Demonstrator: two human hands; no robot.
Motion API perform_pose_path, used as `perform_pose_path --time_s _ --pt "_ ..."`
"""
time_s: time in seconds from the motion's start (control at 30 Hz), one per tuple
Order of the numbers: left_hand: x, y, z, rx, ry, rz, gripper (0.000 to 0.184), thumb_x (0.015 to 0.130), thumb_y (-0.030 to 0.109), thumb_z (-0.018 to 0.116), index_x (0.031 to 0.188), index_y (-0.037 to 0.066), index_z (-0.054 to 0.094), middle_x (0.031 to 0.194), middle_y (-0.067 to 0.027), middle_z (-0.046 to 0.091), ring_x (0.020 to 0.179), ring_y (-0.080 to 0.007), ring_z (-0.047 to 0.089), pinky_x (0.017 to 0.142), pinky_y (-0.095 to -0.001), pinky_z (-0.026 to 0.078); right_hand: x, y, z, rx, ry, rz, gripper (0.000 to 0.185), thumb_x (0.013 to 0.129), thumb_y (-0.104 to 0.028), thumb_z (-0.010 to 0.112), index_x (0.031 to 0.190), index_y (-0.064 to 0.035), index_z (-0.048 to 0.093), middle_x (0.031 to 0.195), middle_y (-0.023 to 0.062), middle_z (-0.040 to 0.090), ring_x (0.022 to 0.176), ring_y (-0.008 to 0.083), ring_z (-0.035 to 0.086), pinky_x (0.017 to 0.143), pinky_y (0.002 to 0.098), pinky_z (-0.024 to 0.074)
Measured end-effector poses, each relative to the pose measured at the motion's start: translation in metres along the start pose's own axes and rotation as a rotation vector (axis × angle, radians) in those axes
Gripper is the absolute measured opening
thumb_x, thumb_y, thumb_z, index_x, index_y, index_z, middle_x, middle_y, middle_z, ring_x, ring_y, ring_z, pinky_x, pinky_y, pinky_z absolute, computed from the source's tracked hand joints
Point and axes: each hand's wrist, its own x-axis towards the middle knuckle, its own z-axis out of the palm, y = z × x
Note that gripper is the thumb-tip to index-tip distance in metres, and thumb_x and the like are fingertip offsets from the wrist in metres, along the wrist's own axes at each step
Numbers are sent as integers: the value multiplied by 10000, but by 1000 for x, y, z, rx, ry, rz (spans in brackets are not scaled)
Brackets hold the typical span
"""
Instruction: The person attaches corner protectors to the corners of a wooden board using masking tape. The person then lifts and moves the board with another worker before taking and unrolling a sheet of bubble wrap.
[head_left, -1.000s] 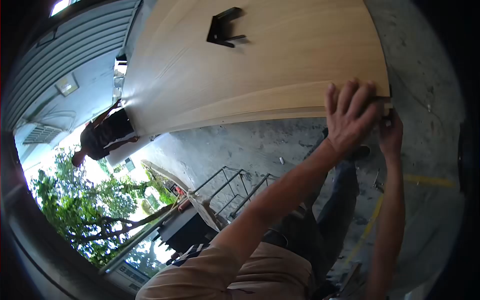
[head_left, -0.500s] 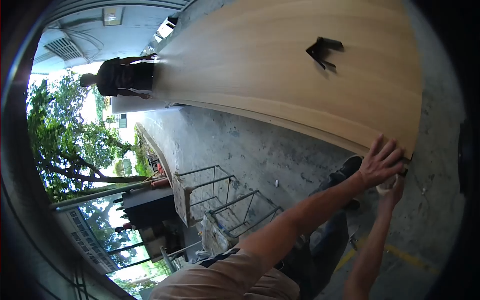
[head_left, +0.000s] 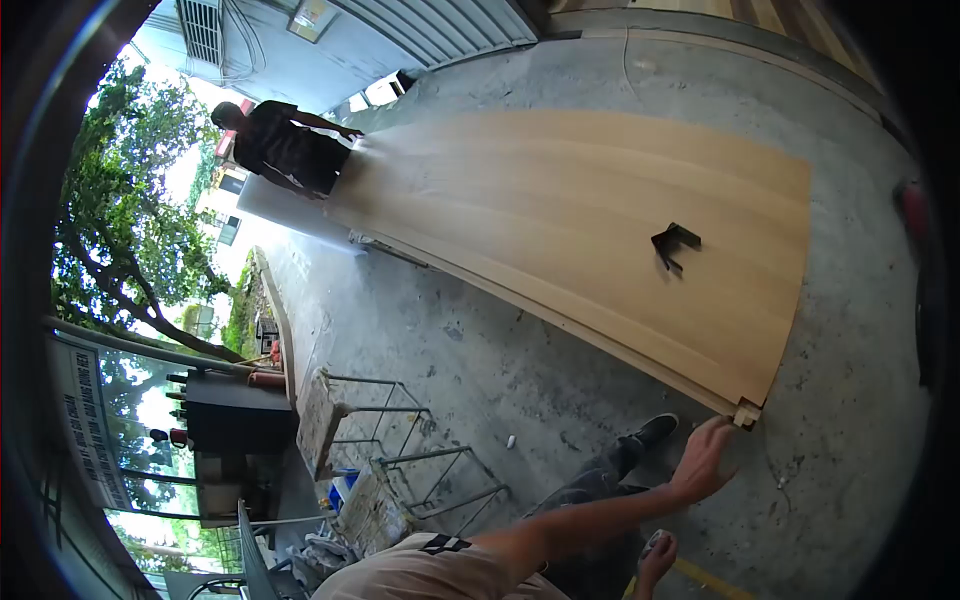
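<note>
A long light-wood panel (head_left: pixel 600 220) stretches from the far left to the near right in the head view. At its near corner sits a small pale and dark piece (head_left: pixel 745 412). My right hand (head_left: pixel 703 462) is beside that corner, fingers bent towards it and thumb apart; I cannot tell whether the fingertips touch the edge. Lower down, close to my legs, my left hand (head_left: pixel 656 562) is closed around a small whitish, round-looking thing (head_left: pixel 652 543), mostly hidden by the fingers. A black angled bracket-like piece (head_left: pixel 676 248) lies on top of the panel.
Another person (head_left: pixel 290 145) in dark clothes stands at the panel's far end, a hand close to it. Two metal-framed stools (head_left: pixel 390 500) (head_left: pixel 325 415) stand at lower left. A small white object (head_left: pixel 511 441) lies on the concrete floor (head_left: pixel 450 350).
Both hands have come away from the panel's top corner. My left hand has drawn back towards my body, and my right hand has moved off the top surface. The view has shifted, showing more floor beyond.
</note>
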Motion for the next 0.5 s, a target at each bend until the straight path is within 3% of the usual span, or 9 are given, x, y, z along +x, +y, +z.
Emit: perform_pose_path --time_s 0.07,0.13,0.17,0.2,0.3,0.43,0.5 --pt "-4 -14 27 -305 65 -478 582 912 395 763 1311 31 544 1256 -164 599 1192 -266 596 1026 -426 472 -5 -9 -6 72 -6 69 349 1048 -334 582 1121 2 643 848 62 617 708 127 569 609 295 478" --pt "13 -53 50 -1034 -322 -811 507 926 403 750 1228 28 590 1058 -98 624 941 -218 610 816 -386 496 -26 -20 -16 71 -15 50 331 1062 -316 566 1110 7 621 868 73 618 745 153 576 669 317 488" --pt "21 -49 54 -1031 -330 -826 422 942 386 736 1163 43 629 938 -33 600 803 -157 557 702 -337 460 -37 -25 -22 65 -18 40 323 1069 -307 557 1104 10 610 878 78 619 764 166 580 698 328 493" --pt "30 -43 55 -1028 -338 -842 346 957 369 722 1098 57 667 819 32 575 666 -97 503 588 -287 423 -50 -28 -28 37 -37 102 312 1072 -311 552 1079 -4 608 831 60 606 730 143 562 626 311 473" --pt "48 -32 61 -1280 -163 -790 290 966 320 713 1104 70 663 831 43 568 678 -66 483 597 -252 411 -107 -46 -61 114 81 258 297 1069 -317 558 1078 -22 589 813 51 611 710 124 553 548 295 443" --pt "51 -29 83 -1360 -37 -810 317 958 268 722 1185 70 623 834 49 573 659 -66 475 575 -237 398 -195 11 -123 87 186 294 351 1082 -320 513 1253 -25 596 1008 127 643 779 197 581 671 391 499" --pt "57 -37 86 -1321 -130 -889 323 957 238 717 1226 95 611 927 33 632 767 -95 568 681 -273 456 -226 -1 -142 57 295 372 390 1090 -323 489 1328 -28 582 1099 153 649 833 234 600 733 427 519"
